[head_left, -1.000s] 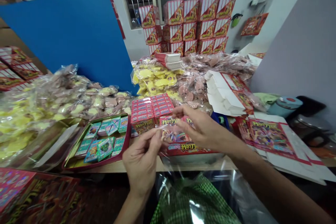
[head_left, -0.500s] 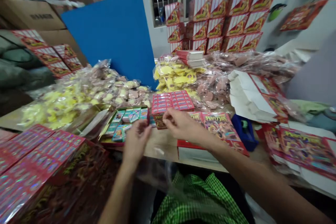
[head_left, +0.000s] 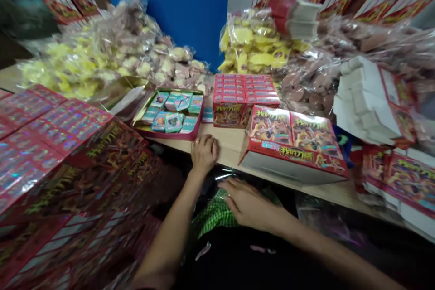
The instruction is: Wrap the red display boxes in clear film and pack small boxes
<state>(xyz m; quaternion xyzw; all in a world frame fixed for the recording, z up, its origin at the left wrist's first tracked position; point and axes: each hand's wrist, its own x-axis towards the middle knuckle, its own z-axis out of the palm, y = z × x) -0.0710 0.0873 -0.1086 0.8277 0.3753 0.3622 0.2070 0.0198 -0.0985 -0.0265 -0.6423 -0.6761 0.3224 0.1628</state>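
Observation:
My left hand [head_left: 204, 153] rests at the table's front edge with its fingers curled in; what they hold, if anything, is hidden. Lower and to the right, over my lap, my right hand [head_left: 247, 201] has its fingers bent together at a shiny clear plastic bag [head_left: 224, 176]. Just beyond the left hand is an open tin [head_left: 190, 137] with several small teal card packs [head_left: 174, 122] in it. Small red boxes [head_left: 228, 113] stand grouped behind the hands. To their right lies a larger red and white display box [head_left: 288, 156].
Stacked red boxes [head_left: 71, 158] fill the left side. Bagged yellow pieces [head_left: 251, 43] and bagged pinkish pieces [head_left: 306, 84] are heaped at the back. A blue board [head_left: 173, 13] stands behind. Opened white cartons [head_left: 367, 95] and a blue tape dispenser [head_left: 345, 142] are at right.
The view has tipped down and closer. My right hand has left the small red boxes and come down to the plastic over my lap. My left hand has moved from the tin to the table edge.

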